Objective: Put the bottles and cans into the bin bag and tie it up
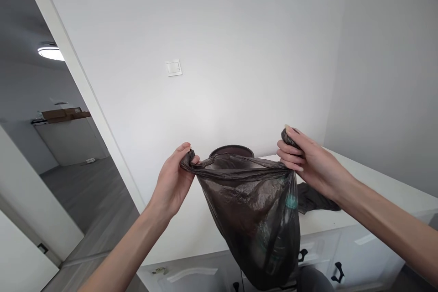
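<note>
A thin, see-through black plastic bag [253,219] hangs stretched between both hands in front of a white cabinet. My left hand [174,178] pinches its left top corner. My right hand [306,157] is closed round the bunched right corner. Inside the bag, something with a green part shows at the right, and a brownish shape lies to the left; neither is clear. Behind the bag's top edge stands a dark round bin [232,149], mostly hidden. A crumpled black plastic piece [316,198] lies on the white top, below my right wrist.
The white cabinet top [386,187] runs along the wall, with doors and black handles [337,273] below. A light switch [174,67] is on the wall. At the left, a doorway shows another room with cardboard boxes [61,115] on a white unit.
</note>
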Available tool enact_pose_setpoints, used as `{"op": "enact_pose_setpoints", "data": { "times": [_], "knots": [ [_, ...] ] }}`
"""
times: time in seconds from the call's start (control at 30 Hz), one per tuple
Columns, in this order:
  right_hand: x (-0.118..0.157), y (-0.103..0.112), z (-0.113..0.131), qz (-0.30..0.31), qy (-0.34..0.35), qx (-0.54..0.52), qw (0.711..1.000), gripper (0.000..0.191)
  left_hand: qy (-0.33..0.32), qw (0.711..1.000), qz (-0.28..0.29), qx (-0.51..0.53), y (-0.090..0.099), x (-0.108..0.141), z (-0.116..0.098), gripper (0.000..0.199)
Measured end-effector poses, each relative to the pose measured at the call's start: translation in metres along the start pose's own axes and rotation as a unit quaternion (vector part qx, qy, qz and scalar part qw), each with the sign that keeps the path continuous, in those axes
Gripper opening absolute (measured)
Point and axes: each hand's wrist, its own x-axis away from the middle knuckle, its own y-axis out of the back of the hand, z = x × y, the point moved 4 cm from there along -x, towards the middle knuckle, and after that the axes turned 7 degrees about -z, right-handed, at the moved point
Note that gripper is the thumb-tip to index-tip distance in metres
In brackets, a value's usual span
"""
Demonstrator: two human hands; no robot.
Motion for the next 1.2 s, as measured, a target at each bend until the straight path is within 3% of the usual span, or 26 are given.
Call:
{"op": "enact_pose_setpoints", "data": {
  "times": [0.3, 0.47, 0.6, 0.7, 0.83, 0.9, 1.0, 1.07, 1.13, 1.2],
  "knots": [
    [-0.010, -0.002, -0.006, 0.024, 0.001, 0.085, 0.996, 0.043, -0.010, 0.998, 0.032, -0.051, -0.001, -0.008, 0.013, 0.010],
    [-0.003, -0.007, -0.018, 0.027, 0.016, 0.218, 0.975, 0.028, 0.030, 0.998, 0.036, -0.051, -0.007, -0.005, 0.024, 0.020],
    [0.007, -0.027, -0.034, 0.091, 0.007, 0.278, 0.956, 0.073, 0.039, 0.988, 0.076, -0.130, -0.019, 0.003, 0.032, 0.031],
    [0.009, -0.049, -0.043, 0.153, 0.030, 0.275, 0.949, 0.075, -0.010, 0.958, 0.155, -0.241, -0.034, 0.011, 0.032, 0.029],
    [0.006, -0.066, -0.049, 0.178, 0.065, 0.324, 0.927, 0.027, -0.136, 0.870, 0.244, -0.405, -0.045, 0.028, 0.025, 0.025],
    [0.005, -0.068, -0.049, 0.165, 0.076, 0.342, 0.922, 0.016, -0.179, 0.844, 0.260, -0.434, -0.042, 0.035, 0.022, 0.025],
    [0.006, -0.067, -0.048, 0.138, 0.091, 0.308, 0.937, 0.019, -0.231, 0.856, 0.227, -0.402, -0.029, 0.035, 0.018, 0.036],
    [0.007, -0.067, -0.048, 0.132, 0.087, 0.269, 0.950, 0.025, -0.237, 0.879, 0.181, -0.371, -0.018, 0.030, 0.016, 0.057],
    [0.008, -0.069, -0.048, 0.133, 0.079, 0.240, 0.958, 0.026, -0.183, 0.897, 0.173, -0.362, -0.009, 0.021, 0.022, 0.080],
    [0.008, -0.071, -0.047, 0.127, 0.073, 0.231, 0.962, 0.025, -0.094, 0.900, 0.219, -0.364, -0.004, 0.013, 0.033, 0.091]
  ]
}}
